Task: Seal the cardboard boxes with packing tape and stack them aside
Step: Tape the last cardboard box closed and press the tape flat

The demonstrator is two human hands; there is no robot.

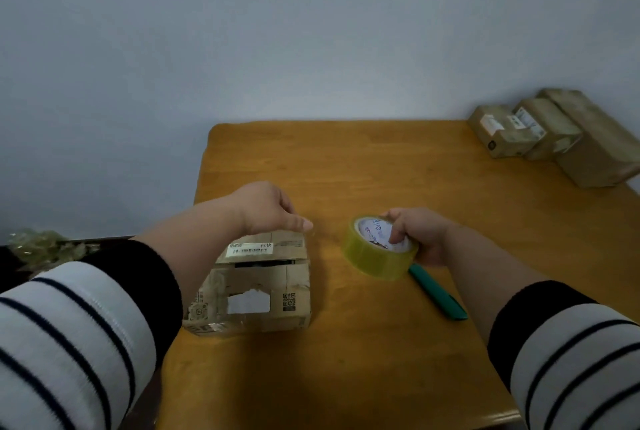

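Wooden table [398, 166] against a plain grey wall. Near its left front sits one cardboard box [258, 286], flaps folded down but with a dark gap showing between them; a white barcode label on the far flap, torn label patch and QR print on the near face. Left hand [268, 209] hovers over the box's far right corner, thumb and fingertips pinched together; a faint clear film seems to run from the pinch toward the roll, but it is too thin to confirm. Right hand [417, 234] grips the roll of clear yellowish packing tape [379, 247], fingers hooked through the core, roll raised just right of the box. A green pen-like tool [438, 292] lies on the table beneath and behind the roll, partly hidden by it. Three more cardboard boxes [554, 135] stand side by side at the far right corner, touching. Crumpled clear plastic [45, 246] lies off the table's left edge. Both sleeves are striped white and dark.
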